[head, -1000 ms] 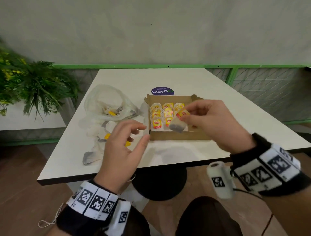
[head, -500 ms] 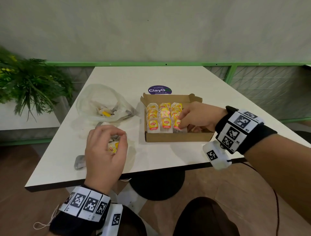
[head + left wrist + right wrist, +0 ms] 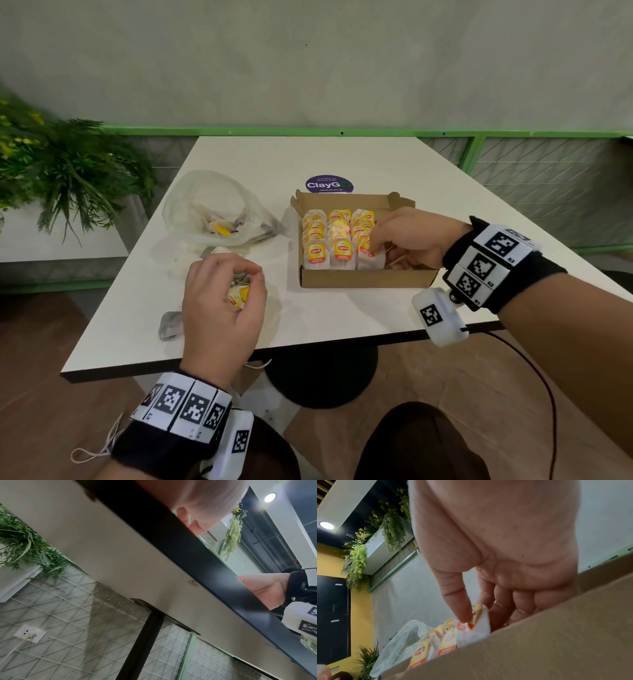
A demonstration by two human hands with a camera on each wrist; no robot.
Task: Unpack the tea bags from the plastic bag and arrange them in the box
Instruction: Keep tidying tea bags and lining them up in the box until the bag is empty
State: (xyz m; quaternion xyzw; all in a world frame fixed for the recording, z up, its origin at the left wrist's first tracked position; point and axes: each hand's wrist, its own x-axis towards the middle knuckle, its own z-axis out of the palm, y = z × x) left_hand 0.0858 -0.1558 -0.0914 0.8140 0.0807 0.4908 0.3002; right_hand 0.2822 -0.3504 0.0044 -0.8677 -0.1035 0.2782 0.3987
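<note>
One open brown cardboard box (image 3: 363, 279) sits right of centre in the head view. It holds three columns of white paper tea bags with yellow-and-red tags (image 3: 317, 255); their overlap blocks an exact count. One crumpled clear plastic bag (image 3: 209, 209), centre left, holds several more. One loose grey tea bag (image 3: 169, 323) lies lower left. Two hands: left hand (image 3: 221, 308), right hand (image 3: 411, 238). One white table (image 3: 342, 157).
</note>
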